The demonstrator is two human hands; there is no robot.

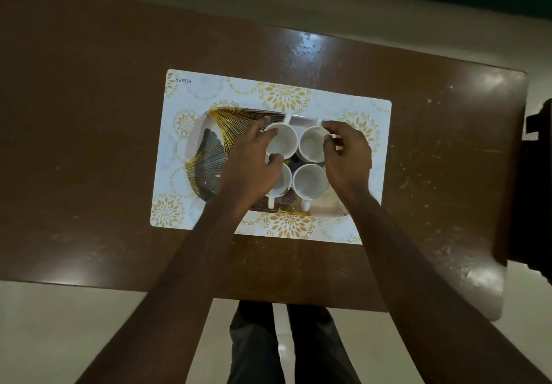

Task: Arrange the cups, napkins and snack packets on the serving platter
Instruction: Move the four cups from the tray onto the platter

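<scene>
While my left hand [251,168] pinches the far-left cup [282,141] and my right hand [348,156] the far-right cup [310,144], I should slide both gently, keeping them upright.

A glossy brown table [89,144] carries a white, gold-flowered placemat [286,97], spread beneath and beyond the fingers [257,128].

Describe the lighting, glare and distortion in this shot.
Head view: dim overall; white glare on the table near its far edge, fainter sheen at right; wide-angle lens skews the table's edges; left hand gripping the far-left cup and right hand pinching the far-right cup look dark, details soft.
</scene>
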